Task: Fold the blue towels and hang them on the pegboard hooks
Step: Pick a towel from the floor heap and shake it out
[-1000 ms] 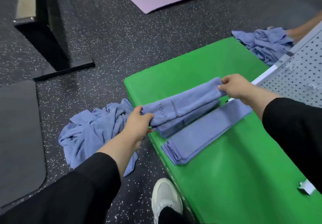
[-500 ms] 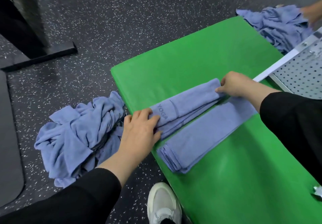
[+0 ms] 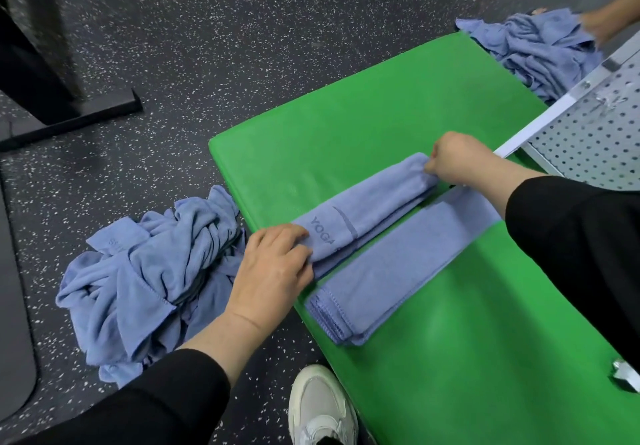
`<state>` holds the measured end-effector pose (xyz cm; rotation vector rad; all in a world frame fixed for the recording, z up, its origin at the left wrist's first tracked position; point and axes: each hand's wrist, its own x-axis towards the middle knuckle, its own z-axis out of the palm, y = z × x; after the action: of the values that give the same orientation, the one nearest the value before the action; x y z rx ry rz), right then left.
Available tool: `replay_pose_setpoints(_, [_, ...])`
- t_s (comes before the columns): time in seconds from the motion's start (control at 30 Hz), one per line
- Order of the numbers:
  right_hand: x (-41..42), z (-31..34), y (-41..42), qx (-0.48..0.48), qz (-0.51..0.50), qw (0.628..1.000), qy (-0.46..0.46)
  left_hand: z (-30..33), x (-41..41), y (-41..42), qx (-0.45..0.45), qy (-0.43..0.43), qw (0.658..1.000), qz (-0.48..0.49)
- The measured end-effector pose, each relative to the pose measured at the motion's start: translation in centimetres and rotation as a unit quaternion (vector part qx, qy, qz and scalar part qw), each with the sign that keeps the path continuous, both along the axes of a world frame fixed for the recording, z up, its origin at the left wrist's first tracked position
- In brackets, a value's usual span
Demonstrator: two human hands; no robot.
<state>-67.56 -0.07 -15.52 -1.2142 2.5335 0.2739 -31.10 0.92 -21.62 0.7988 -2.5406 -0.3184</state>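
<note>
On the green mat (image 3: 398, 126), the YOGA towel (image 3: 367, 209) runs diagonally, near-left to far-right; left hand (image 3: 273, 271) presses flat on its near end, right hand (image 3: 453, 157) pinches the far end.

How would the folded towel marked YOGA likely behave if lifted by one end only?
The YOGA towel would probably droop and unfold, since it is soft cloth like the crumpled pile on the floor. It looks light: the right hand merely pinches its far end. The left hand lies on the near end, likely keeping the folds together.
</note>
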Motion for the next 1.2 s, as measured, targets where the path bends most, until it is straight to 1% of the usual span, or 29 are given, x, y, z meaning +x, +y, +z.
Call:
replay_pose_setpoints(0.1, [0.0,0.0,0.0,-0.007,-0.013,1.000,0.002,-0.8,-0.4,0.2,0.035,0.006,0.998,-0.043])
replay_pose_setpoints(0.17, [0.2,0.0,0.1,-0.001,-0.012,1.000,0.005,-1.5,-0.5,0.4,0.051,-0.012,0.997,-0.056])
replay_pose_setpoints(0.27, [0.8,-0.1,0.6,0.019,-0.001,0.999,0.043,-2.0,-0.1,0.8,0.057,-0.033,0.996,-0.064])
replay_pose_setpoints(0.3, [1.0,-0.1,0.8,0.000,0.013,0.998,0.067,-2.0,0.0,0.8,0.059,-0.028,0.996,-0.062])
replay_pose_setpoints(0.37, [1.7,0.2,0.8,-0.097,0.062,0.987,0.115,-1.6,0.1,0.6,0.060,-0.015,0.997,-0.053])
replay_pose_setpoints(0.4, [2.2,0.4,0.7,-0.142,0.095,0.978,0.119,-1.5,0.1,0.4,0.057,-0.012,0.997,-0.048])
replay_pose_setpoints(0.43, [2.7,0.5,0.6,-0.160,0.126,0.974,0.100,-1.3,-0.1,0.2,0.050,-0.016,0.998,-0.045])
replay_pose_setpoints(0.47, [3.3,0.4,0.4,-0.148,0.151,0.975,0.066,-1.1,-0.3,-0.1,0.040,-0.029,0.998,-0.042])
replay_pose_setpoints(0.53, [4.3,-0.1,0.2,-0.059,0.165,0.984,0.024,-1.2,-0.8,-0.5,0.015,-0.081,0.996,-0.038])
replay_pose_setpoints(0.57, [4.7,-0.3,0.2,-0.013,0.161,0.987,0.024,-1.4,-0.9,-0.8,0.004,-0.111,0.993,-0.040])
replay_pose_setpoints(0.63, [4.8,-0.7,0.2,0.037,0.149,0.988,0.027,-1.9,-1.0,-1.2,-0.002,-0.156,0.987,-0.044])
replay_pose_setpoints(0.77, [5.2,-0.3,0.0,0.082,0.127,0.988,0.013,-2.3,-0.3,-1.8,0.024,-0.189,0.981,-0.042])
replay_pose_setpoints(0.83, [6.0,0.3,-0.2,0.086,0.128,0.988,0.020,-2.3,0.2,-1.7,0.033,-0.186,0.981,-0.043])
replay_pose_setpoints(0.87, [6.5,0.5,-0.3,0.073,0.130,0.988,0.029,-2.0,0.4,-1.6,0.034,-0.179,0.982,-0.042])
replay_pose_setpoints(0.97, [9.0,1.6,-0.9,-0.019,0.146,0.988,0.047,-0.3,1.6,-1.5,0.070,-0.158,0.985,-0.014])
replay_pose_setpoints(1.03, [12.2,2.5,-1.9,-0.082,0.188,0.979,0.004,0.6,3.4,-1.6,0.102,-0.138,0.985,0.028])
replay_pose_setpoints(1.07, [14.3,3.1,-2.3,-0.097,0.217,0.971,-0.023,1.1,4.7,-1.8,0.118,-0.129,0.983,0.051])
replay_pose_setpoints(1.13, [19.1,4.3,-3.0,-0.096,0.280,0.953,-0.063,2.2,8.0,-2.1,0.148,-0.118,0.977,0.102])
replay_pose_setpoints(1.2, [24.2,5.2,-3.3,-0.078,0.346,0.931,-0.082,3.3,12.1,-2.3,0.158,-0.131,0.966,0.157])
